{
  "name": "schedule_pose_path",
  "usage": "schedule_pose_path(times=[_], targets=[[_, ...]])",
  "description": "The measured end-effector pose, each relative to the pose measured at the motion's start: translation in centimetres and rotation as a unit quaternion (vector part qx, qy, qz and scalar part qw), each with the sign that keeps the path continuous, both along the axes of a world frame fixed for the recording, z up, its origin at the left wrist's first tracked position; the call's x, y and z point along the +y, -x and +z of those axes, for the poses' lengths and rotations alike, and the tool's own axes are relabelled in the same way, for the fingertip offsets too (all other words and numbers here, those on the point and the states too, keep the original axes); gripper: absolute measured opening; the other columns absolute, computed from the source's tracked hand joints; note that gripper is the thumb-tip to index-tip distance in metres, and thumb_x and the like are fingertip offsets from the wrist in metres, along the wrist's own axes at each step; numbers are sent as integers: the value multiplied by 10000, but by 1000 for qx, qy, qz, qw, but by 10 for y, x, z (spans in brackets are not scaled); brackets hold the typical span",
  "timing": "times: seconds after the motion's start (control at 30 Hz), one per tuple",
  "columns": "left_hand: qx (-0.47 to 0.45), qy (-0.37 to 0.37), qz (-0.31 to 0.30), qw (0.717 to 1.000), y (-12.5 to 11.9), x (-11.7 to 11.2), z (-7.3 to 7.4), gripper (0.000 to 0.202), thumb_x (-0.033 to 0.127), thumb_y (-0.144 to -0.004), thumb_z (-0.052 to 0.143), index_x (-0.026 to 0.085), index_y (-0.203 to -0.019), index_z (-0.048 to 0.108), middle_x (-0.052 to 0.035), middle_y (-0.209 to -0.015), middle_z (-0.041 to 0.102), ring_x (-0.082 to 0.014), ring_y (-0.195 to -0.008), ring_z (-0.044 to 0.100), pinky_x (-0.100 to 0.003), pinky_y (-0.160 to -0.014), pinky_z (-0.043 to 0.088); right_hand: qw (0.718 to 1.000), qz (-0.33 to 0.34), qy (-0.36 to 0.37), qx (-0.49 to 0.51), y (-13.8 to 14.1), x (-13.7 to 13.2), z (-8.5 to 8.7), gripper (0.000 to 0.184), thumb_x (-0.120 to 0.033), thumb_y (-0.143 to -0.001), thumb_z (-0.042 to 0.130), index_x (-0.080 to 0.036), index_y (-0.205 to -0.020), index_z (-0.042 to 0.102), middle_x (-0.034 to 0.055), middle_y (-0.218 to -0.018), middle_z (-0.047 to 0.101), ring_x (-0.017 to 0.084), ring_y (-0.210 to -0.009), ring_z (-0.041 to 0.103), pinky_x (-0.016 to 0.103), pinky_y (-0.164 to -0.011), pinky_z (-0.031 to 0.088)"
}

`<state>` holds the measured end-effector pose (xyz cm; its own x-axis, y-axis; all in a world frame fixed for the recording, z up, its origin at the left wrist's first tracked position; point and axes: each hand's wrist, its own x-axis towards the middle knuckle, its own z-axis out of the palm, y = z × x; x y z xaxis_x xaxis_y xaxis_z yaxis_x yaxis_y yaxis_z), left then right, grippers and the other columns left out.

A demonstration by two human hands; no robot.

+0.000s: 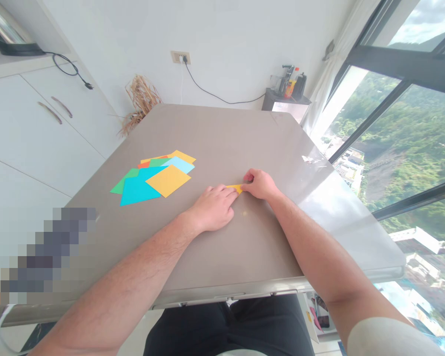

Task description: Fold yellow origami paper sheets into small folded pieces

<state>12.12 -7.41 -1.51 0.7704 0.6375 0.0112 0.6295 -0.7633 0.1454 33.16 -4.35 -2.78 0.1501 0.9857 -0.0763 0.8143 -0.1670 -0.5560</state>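
Observation:
A small piece of folded yellow paper [239,188] lies on the table between my two hands, mostly hidden under the fingers. My left hand [215,206] rests palm down on its left part, fingers flat and pressing it to the tabletop. At its right end, the thumb and bent fingers of my right hand [260,183] pinch the paper. To the left lies a loose spread of coloured paper sheets: a yellow sheet [168,181] on top, a blue sheet [139,188], a green sheet [124,182] and a light blue sheet [180,164], with orange and more yellow underneath.
The glossy brown table [222,133] fills the middle, its front edge close to my lap. Behind it stands a small dark cabinet [269,101] with bottles. Dried stalks [141,99] are at the far left corner. A large window [393,123] runs along the right.

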Motion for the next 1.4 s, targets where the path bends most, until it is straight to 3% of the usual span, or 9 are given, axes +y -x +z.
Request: schedule_pose_path(times=[0.1, 0.2, 0.33, 0.47, 0.7, 0.93, 1.13, 1.3, 1.4], targets=[[-5, 3, 0, 1000, 0, 0, 1, 470, 192, -925, 364, 226, -1342, 576, -62, -1435, 622, -294, -1259, 529, -487, -973, 443, 1000, -16, -12, -5, -1, 1, -1, 115, -194, -785, 672, -232, -893, 673, 5, -959, 725, 157, -825, 629, 268, -699, 449], [-7, 11, 4, 1000, 0, 0, 2, 477, 190, -920, 370, 243, -1348, 577, -55, -1445, 616, -294, -1276, 521, -485, -979, 443, 999, -25, -30, -5, -1, -2, -3, 99, -163, -802, 611, -234, -849, 661, 2, -884, 721, 159, -784, 617, 270, -679, 439], [-6, 15, 4, 1000, 0, 2, 1, 490, 199, -911, 392, 255, -1362, 576, -50, -1477, 597, -300, -1311, 509, -492, -1009, 438, 998, -8, -59, -6, 3, -8, -4, 60, -243, -839, 598, -236, -864, 652, 5, -935, 721, 161, -804, 610, 277, -707, 448], [-13, 19, 2, 1000, 1, 5, -1, 506, 219, -911, 410, 248, -1393, 561, -54, -1498, 584, -298, -1341, 493, -499, -1051, 427, 992, 58, -81, -80, 7, -14, -3, 63, -269, -848, 609, -232, -805, 636, 27, -934, 690, 193, -917, 594, 295, -763, 436], [-23, 46, -2, 999, 3, 9, 0, 522, 218, -894, 424, 258, -1401, 540, -41, -1507, 573, -295, -1324, 495, -493, -1053, 426, 989, 85, -58, -102, 4, -14, -2, 118, -351, -858, 648, -235, -846, 668, 33, -987, 695, 189, -927, 611, 293, -734, 422], [-43, 62, 23, 997, 5, 13, -3, 543, 241, -876, 475, 211, -1417, 445, -122, -1301, 638, -289, -1271, 531, -470, -1067, 415, 989, 94, -36, -111, 6, -18, 3, 264, -476, -803, 719, -241, -902, 653, 32, -1021, 692, 190, -918, 629, 290, -710, 418], [-46, 65, 16, 997, 5, 13, -3, 527, 252, -882, 476, 199, -1405, 432, -130, -1356, 607, -291, -1290, 525, -477, -1084, 402, 984, 114, -32, -130, 7, -18, 6, 558, -647, -631, 818, -232, -961, 641, 45, -1062, 672, 232, -978, 624, 324, -766, 436], [-44, 68, 21, 996, 5, 13, -1, 559, 247, -877, 485, 208, -1431, 422, -131, -1317, 623, -298, -1291, 528, -477, -1072, 411, 996, 76, -8, -49, 5, -17, 4, 307, -515, -789, 713, -243, -918, 653, 28, -1039, 682, 185, -917, 622, 295, -725, 435], [-44, 65, 19, 997, 5, 13, -1, 563, 245, -877, 485, 195, -1436, 427, -140, -1297, 628, -300, -1277, 533, -478, -1064, 414, 996, 69, -24, -56, 6, -17, 4, 302, -503, -789, 721, -237, -902, 635, 31, -1029, 684, 190, -922, 614, 293, -730, 427]])
